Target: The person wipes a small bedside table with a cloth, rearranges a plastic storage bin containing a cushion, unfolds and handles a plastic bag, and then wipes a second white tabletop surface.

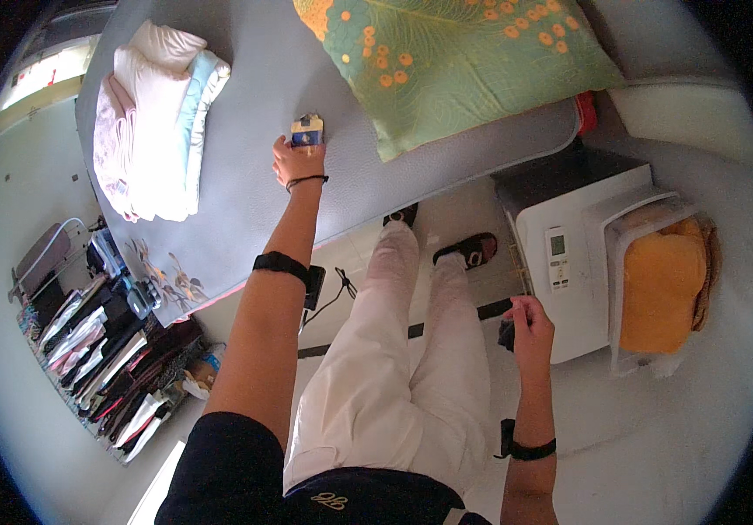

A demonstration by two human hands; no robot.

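Note:
My left hand (299, 161) reaches over the grey bed mat, its fingers at the near end of a small yellow and blue packet (307, 131). Whether the fingers grip the packet or only touch it, I cannot tell. My right hand (530, 328) hangs low on the right, beside a white cabinet, with its fingers curled around a small dark item (506, 333), perhaps cloth. The grey mat (265, 216) has a leathery surface and a printed leaf pattern at its lower left corner.
Folded pink, white and blue bedding (160, 131) lies left on the bed; a green patterned pillow (468, 72) lies at the top. At right are the white cabinet (567, 315) with a remote control (557, 259) and a clear bin (616, 295) of orange cloth. Clothes hang on a rack (88, 420) at left.

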